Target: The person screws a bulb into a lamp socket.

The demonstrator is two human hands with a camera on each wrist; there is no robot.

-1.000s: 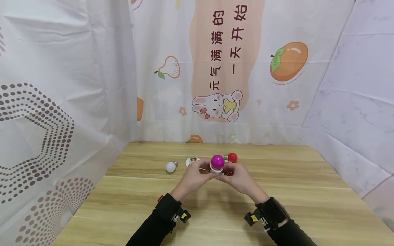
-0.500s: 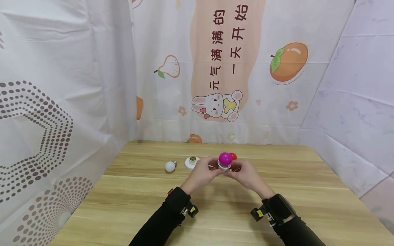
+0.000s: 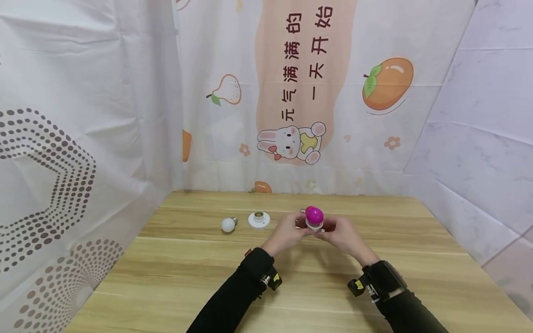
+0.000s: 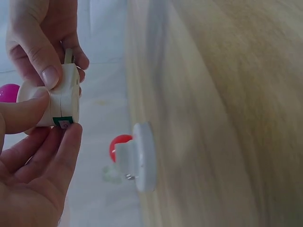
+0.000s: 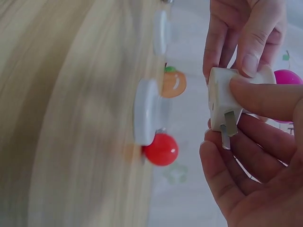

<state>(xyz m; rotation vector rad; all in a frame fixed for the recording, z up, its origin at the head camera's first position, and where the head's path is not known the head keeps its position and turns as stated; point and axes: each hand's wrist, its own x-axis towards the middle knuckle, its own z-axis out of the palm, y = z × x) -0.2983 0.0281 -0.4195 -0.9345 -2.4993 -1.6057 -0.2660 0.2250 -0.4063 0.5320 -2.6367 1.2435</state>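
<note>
In the head view my left hand [image 3: 287,232] and right hand [image 3: 342,235] meet above the table, fingers curled around one white plug-in lamp socket [image 3: 314,227]. A magenta bulb [image 3: 314,215] sits in its mouth. Both wrist views show fingers and thumbs pinching the socket's sides. Two flat metal prongs [image 5: 229,127] stick out of its body in the right wrist view. Behind the hands stands a round white lamp holder [image 5: 146,112], hidden in the head view. Near that holder lies a red bulb [image 5: 161,149], mostly covered by the magenta one in the head view.
Left of the hands, a white bulb [image 3: 228,225] lies on its side on the wooden table [image 3: 187,268]. Beside it stands another round white lamp holder [image 3: 259,220] with an open threaded mouth. Printed curtains [image 3: 225,138] close off the back and sides.
Both hands have shifted to the right with the socket and magenta bulb. The left-hand lamp holder has come fully into sight, while the magenta bulb now covers most of the red one.
</note>
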